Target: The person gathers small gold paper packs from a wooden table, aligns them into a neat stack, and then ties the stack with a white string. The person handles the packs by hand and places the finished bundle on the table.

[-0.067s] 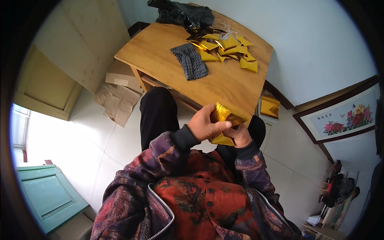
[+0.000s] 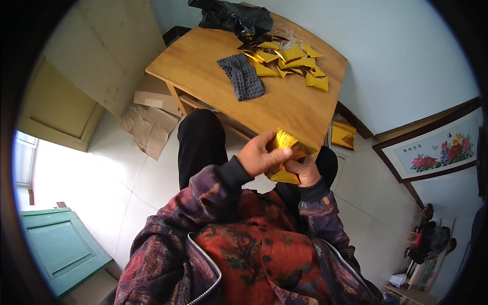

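Note:
Over my lap, close to the table's front edge, I hold a stack of gold foil paper between both hands. My left hand is closed on its left side, with the thumb pressed across the front. My right hand grips the lower right part, its thumb bent toward the left one. Layered, fanned edges show at the top of the stack, and more gold foil pokes out below the hands. Most fingertips are hidden behind the paper.
On the wooden table lie several folded gold foil pieces, a dark grey textured cloth and a black plastic bag. A gold packet sits low beside the table's right side. Brown paper covers floor at left.
My left thumb has slid slightly upward on the foil stack, away from the right thumb. The fanned top edges have shifted a little to the right.

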{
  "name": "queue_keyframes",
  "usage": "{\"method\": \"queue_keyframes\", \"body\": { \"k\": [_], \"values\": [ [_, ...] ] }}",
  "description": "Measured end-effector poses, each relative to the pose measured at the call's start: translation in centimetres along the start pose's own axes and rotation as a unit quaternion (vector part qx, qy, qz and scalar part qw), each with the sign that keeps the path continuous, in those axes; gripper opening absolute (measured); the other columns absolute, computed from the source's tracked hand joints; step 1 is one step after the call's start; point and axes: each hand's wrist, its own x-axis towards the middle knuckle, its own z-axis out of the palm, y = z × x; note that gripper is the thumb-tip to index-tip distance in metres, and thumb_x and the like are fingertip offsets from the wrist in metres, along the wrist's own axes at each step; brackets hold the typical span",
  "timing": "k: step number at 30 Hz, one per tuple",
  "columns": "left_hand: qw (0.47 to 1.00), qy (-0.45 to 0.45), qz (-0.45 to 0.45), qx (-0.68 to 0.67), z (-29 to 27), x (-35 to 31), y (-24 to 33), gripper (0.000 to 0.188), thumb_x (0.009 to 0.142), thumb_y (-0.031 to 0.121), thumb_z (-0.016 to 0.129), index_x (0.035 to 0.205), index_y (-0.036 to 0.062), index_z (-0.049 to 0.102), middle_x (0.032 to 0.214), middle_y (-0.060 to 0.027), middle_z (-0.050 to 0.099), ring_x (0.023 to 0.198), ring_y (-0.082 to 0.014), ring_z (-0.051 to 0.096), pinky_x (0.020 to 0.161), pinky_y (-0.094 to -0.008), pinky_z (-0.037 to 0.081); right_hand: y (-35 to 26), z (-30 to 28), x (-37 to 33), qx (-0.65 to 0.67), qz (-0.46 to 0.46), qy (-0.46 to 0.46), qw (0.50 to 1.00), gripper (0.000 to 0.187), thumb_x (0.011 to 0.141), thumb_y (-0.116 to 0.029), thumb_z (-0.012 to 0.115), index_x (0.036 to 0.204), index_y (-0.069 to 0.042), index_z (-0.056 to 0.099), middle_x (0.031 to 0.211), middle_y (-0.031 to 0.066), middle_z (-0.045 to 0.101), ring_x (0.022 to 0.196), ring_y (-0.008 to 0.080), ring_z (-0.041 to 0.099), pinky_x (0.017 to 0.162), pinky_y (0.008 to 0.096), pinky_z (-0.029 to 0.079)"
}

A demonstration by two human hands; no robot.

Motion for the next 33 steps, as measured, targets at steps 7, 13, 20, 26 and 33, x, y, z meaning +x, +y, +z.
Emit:
{"method": "queue_keyframes", "body": {
  "k": [7,13,20,26,33],
  "values": [
    [0.941,-0.072,-0.083,-0.321,-2.0,0.0,-0.3,0.070,0.097,0.060,0.027,0.133,0.0025,0.047,0.121,-0.0093,0.057,0.110,-0.0205,0.056,0.093,-0.0363,0.045,1.3,-0.6,0.1,0.191,-0.009,0.003,0.982,0.064,0.076,-0.020,0.079,0.129,-0.001,0.046,0.119,0.0090,0.059,0.107,0.0224,0.059,0.093,0.0380,0.049],
    [0.923,-0.084,-0.085,-0.367,-2.3,0.1,-1.2,0.069,0.096,0.061,0.030,0.130,0.0046,0.050,0.116,-0.0051,0.059,0.101,-0.0160,0.056,0.089,-0.0340,0.046,1.6,-0.6,-0.3,0.227,0.002,0.004,0.974,0.058,0.080,-0.020,0.075,0.127,-0.001,0.047,0.118,0.0092,0.060,0.107,0.0227,0.060,0.093,0.0383,0.049],
    [0.965,-0.067,-0.016,-0.253,-1.9,-0.2,-0.5,0.064,0.094,0.051,0.048,0.134,0.0013,0.044,0.116,-0.0081,0.059,0.106,-0.0163,0.055,0.091,-0.0322,0.045,1.4,0.1,0.1,0.170,-0.027,0.025,0.985,0.056,0.080,-0.020,0.075,0.126,0.000,0.049,0.117,0.0087,0.060,0.106,0.0212,0.059,0.093,0.0356,0.047],
    [0.991,-0.064,0.117,-0.010,-1.1,1.3,-0.8,0.068,0.076,0.009,0.077,0.132,0.0008,0.038,0.120,-0.0086,0.053,0.112,-0.0168,0.050,0.100,-0.0320,0.038,-0.2,-0.4,1.2,-0.244,-0.111,-0.006,0.963,0.028,0.083,-0.011,0.071,0.107,0.001,0.063,0.102,0.0068,0.067,0.092,0.0191,0.063,0.081,0.0308,0.049],
    [0.994,0.064,0.088,0.001,0.1,5.8,-4.7,0.052,0.077,-0.009,0.063,0.121,0.0034,0.038,0.111,-0.0086,0.055,0.103,-0.0158,0.055,0.087,-0.0278,0.047,2.0,-2.8,5.0,-0.405,-0.146,0.063,0.900,0.027,0.082,-0.006,0.069,0.107,-0.001,0.062,0.100,0.0098,0.067,0.090,0.0212,0.064,0.078,0.0335,0.050]
  ]
}}
